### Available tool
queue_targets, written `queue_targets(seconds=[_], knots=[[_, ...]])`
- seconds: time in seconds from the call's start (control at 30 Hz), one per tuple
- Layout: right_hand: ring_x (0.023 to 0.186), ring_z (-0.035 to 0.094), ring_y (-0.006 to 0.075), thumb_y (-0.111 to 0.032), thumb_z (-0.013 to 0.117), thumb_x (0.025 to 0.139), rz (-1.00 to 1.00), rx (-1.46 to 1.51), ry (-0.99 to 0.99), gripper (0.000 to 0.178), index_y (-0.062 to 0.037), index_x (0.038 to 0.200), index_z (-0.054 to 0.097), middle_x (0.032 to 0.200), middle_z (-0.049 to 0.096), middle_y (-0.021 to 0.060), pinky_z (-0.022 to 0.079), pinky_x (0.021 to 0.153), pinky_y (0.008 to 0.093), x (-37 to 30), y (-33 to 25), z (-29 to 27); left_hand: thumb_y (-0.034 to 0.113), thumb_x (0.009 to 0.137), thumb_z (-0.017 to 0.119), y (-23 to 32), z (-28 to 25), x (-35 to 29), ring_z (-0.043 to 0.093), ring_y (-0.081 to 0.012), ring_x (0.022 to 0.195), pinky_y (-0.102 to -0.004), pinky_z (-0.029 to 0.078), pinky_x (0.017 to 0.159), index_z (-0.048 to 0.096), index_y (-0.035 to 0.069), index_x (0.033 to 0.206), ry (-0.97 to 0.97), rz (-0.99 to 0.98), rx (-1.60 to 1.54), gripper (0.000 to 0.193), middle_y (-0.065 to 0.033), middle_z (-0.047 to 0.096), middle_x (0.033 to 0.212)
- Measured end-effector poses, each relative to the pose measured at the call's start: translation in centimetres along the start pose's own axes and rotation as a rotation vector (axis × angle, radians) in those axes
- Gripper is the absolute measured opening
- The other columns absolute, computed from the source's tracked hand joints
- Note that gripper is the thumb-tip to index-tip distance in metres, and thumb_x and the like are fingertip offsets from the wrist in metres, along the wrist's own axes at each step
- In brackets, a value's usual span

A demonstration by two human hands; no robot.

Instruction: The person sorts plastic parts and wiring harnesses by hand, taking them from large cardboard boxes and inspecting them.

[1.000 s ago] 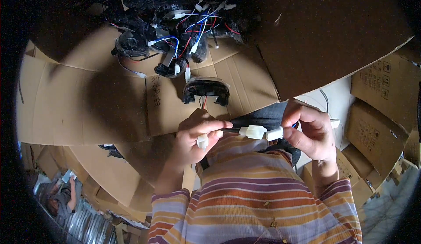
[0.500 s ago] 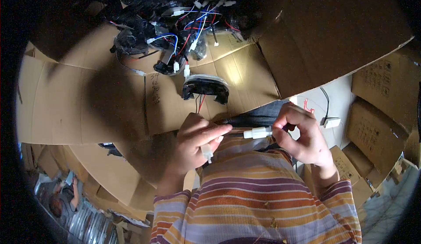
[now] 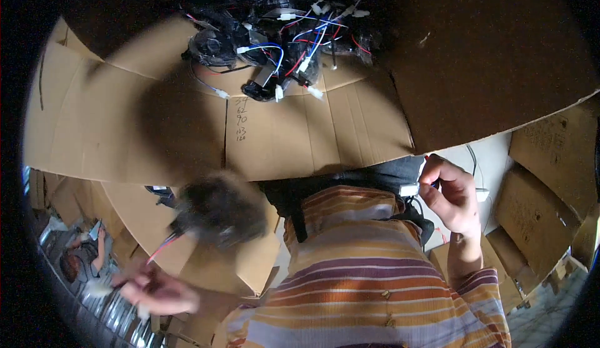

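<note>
My left hand (image 3: 159,293), smeared by motion, is out at the lower left, closed on the red and dark wires (image 3: 164,247) of a dark lamp-like part. That black part (image 3: 219,210) is blurred and hangs in the air on its wires, over the cardboard. A whitish plug (image 3: 97,287) shows beyond my left fingers. My right hand (image 3: 455,198) pinches a white wire connector (image 3: 409,190) between thumb and fingertips, close to the right side of my lap. The leads behind this connector are mostly hidden by the fingers.
Black wrapped parts (image 3: 212,48) with white plugs and coloured wires lie piled at the far side of the cardboard surface (image 3: 287,135). Cardboard boxes (image 3: 537,204) stand at the right. Another person (image 3: 81,257) is at the far lower left.
My left hand has swung down and left, carrying the black part off the cardboard by its wires. The two connectors have come apart; my right hand keeps one and has shifted slightly right.
</note>
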State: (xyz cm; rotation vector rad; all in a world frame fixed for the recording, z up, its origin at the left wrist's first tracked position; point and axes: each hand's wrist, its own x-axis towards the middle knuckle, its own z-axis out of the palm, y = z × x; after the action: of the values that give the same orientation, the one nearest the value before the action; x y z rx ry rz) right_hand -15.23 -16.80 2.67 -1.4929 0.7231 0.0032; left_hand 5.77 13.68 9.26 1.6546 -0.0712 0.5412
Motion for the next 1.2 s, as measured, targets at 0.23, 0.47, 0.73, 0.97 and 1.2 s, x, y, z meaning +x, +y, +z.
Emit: queue_targets(seconds=[0.23, 0.47, 0.73, 0.97, 1.2], knots=[[0.064, 0.050, 0.0134, -0.002, 0.052, 0.068, -0.080, -0.030, -0.117, 0.005, 0.0000, 0.073, 0.053, 0.068, 0.052, 0.0064, 0.038, 0.057, 0.0238, 0.6, -0.6, 1.7, 0.012, 0.080, 0.048, -2.7, -6.7, 7.8, 0.049, -0.0180, 0.084, -0.0298, 0.040, 0.076, 0.046, -0.003, 0.101, -0.391, 0.689, 1.152, 0.027, -0.0111, 0.053, 0.089], [0.066, 0.050, 0.0140, -0.003, 0.053, 0.069, -0.042, -0.106, -0.137, 0.005, -0.0005, 0.073, 0.053, 0.068, 0.052, 0.0065, 0.038, 0.058, 0.0239, 0.3, -0.3, 1.6, 0.007, 0.073, 0.052, -13.1, 12.2, -3.6, 0.054, -0.0243, 0.082, -0.0320, 0.042, 0.070, 0.050, 0.004, 0.099, -1.179, -0.076, 0.515, 0.027, -0.0151, 0.054, 0.089], [0.063, 0.047, 0.0118, 0.000, 0.052, 0.068, -0.007, -0.039, -0.140, 0.005, -0.0002, 0.072, 0.052, 0.068, 0.051, 0.0052, 0.036, 0.055, 0.0223, 0.3, -0.1, 2.9, 0.014, 0.059, 0.059, -23.6, 21.6, -5.0, 0.040, -0.0237, 0.094, -0.0359, 0.035, 0.078, 0.052, 0.012, 0.094, -1.561, 0.642, 0.888, 0.036, -0.0074, 0.044, 0.096], [0.063, 0.049, 0.0152, -0.003, 0.054, 0.068, -0.028, -0.076, -0.170, 0.005, -0.0013, 0.072, 0.052, 0.068, 0.051, 0.0063, 0.038, 0.056, 0.0243, 1.2, -0.1, 2.9, 0.003, 0.063, 0.055, -25.4, 21.2, -4.7, 0.046, -0.0230, 0.090, -0.0320, 0.038, 0.075, 0.055, 0.006, 0.090, -1.648, 0.461, 0.723, 0.026, -0.0067, 0.051, 0.094], [0.064, 0.050, 0.0184, -0.002, 0.053, 0.067, -0.107, -0.126, -0.260, 0.005, -0.0002, 0.071, 0.051, 0.068, 0.050, 0.0079, 0.039, 0.057, 0.0259, 2.5, -0.4, 3.6, -0.005, 0.067, 0.050, -26.9, 19.5, -2.1, 0.048, -0.0214, 0.093, -0.0275, 0.038, 0.079, 0.052, 0.001, 0.097, -1.767, 0.182, 0.166, 0.031, -0.0107, 0.051, 0.100]])
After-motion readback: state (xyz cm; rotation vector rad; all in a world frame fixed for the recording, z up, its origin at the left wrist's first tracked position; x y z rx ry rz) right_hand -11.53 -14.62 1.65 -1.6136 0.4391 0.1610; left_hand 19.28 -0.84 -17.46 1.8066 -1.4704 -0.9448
